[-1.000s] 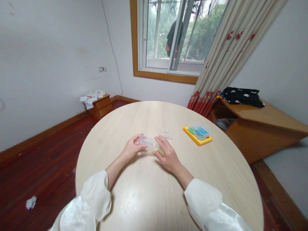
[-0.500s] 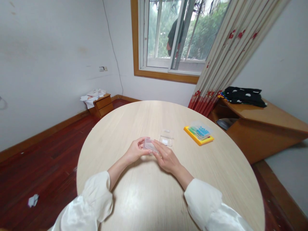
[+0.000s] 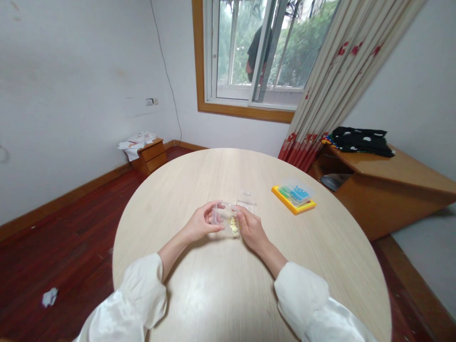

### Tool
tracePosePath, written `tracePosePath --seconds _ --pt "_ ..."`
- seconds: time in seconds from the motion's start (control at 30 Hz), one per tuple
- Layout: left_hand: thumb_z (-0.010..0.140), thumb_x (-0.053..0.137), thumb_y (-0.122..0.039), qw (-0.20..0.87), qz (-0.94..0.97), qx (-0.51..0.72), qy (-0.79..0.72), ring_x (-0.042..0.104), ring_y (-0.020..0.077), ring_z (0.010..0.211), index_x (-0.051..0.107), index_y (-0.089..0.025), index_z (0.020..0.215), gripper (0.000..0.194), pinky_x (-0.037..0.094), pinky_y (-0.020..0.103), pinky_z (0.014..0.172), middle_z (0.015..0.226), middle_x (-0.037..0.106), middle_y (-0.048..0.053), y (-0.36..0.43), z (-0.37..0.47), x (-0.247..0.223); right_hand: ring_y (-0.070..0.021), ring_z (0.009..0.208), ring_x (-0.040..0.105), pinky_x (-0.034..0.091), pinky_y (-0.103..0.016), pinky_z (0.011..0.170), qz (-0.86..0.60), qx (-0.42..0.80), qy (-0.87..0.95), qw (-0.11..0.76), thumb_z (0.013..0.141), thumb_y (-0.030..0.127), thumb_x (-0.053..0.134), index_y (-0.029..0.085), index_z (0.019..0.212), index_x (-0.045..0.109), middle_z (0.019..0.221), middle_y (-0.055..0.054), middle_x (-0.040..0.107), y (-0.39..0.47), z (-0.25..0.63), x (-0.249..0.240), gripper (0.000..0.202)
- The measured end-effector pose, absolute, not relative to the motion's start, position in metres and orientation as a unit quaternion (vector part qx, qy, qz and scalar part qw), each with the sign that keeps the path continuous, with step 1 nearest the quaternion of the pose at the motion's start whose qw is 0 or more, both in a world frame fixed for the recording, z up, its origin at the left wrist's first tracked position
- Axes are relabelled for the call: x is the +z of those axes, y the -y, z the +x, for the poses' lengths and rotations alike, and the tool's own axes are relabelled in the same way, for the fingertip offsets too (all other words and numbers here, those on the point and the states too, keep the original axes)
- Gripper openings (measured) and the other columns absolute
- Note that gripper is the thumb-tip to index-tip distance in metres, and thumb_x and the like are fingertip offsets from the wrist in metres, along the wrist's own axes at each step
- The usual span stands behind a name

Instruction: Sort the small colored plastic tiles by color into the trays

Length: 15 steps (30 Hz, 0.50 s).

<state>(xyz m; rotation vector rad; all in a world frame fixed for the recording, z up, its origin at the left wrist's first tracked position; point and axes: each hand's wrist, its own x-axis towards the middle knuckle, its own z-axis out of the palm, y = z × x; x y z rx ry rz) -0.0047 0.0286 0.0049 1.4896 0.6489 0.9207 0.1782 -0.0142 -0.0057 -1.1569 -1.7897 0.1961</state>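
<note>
A small clear plastic box (image 3: pixel 221 214) is held just over the table between my two hands. My left hand (image 3: pixel 202 222) is closed round its left end, thumb along the near side and fingers behind. My right hand (image 3: pixel 251 229) pinches the right end. Pale yellow small pieces (image 3: pixel 233 226) show at that end, close to my right fingertips; they look to be inside the box. Just behind my right hand lies another clear plastic case (image 3: pixel 246 195), partly covered by the fingers.
The round pale wood table (image 3: pixel 210 294) fills the front. Toward its right edge lies a yellow tray (image 3: pixel 294 206) with blue and green printed cards or sheets. A wooden cabinet with dark cloth (image 3: pixel 363 141) stands at the right. Outside the window is a person (image 3: pixel 257 54).
My right hand has drawn back to the right, off the top of the box, and now grips its end. The yellow pieces have come into sight. My left hand keeps its hold.
</note>
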Motion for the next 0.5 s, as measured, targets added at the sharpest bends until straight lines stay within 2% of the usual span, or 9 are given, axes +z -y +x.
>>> tracePosePath --seconds 0.2,0.37,0.5 --pt "0.058 0.071 -0.014 0.526 0.693 0.417 -0.264 0.054 0.0192 0.101 0.048 -0.015 0.123 0.069 0.044 0.033 0.092 0.124 0.051 0.012 -0.028 -0.009 0.008 -0.0178 0.087 0.067 0.055 -0.03 0.076 -0.463 -0.001 0.732 0.5 0.092 0.02 0.037 0.02 0.105 0.059 0.094 -0.007 0.07 0.01 0.186 -0.013 0.026" --pt "0.063 0.063 -0.01 0.48 0.731 0.401 -0.272 0.056 0.0164 0.095 0.047 -0.017 0.127 0.067 0.044 0.032 0.091 0.126 0.051 0.011 -0.025 -0.013 0.016 -0.017 0.082 0.067 0.055 -0.029 0.074 -0.458 -0.01 0.712 0.532 0.085 0.013 0.043 0.02 0.104 0.057 0.091 -0.006 0.069 0.012 0.19 -0.012 0.025" --pt "0.068 0.057 -0.009 0.462 0.75 0.392 -0.264 0.054 0.0175 0.105 0.045 -0.018 0.131 0.066 0.042 0.033 0.096 0.132 0.048 0.012 -0.024 -0.014 0.017 -0.018 0.092 0.066 0.054 -0.031 0.08 -0.463 0.009 0.702 0.541 0.079 0.008 0.042 0.02 0.101 0.059 0.096 -0.006 0.07 0.013 0.192 -0.011 0.031"
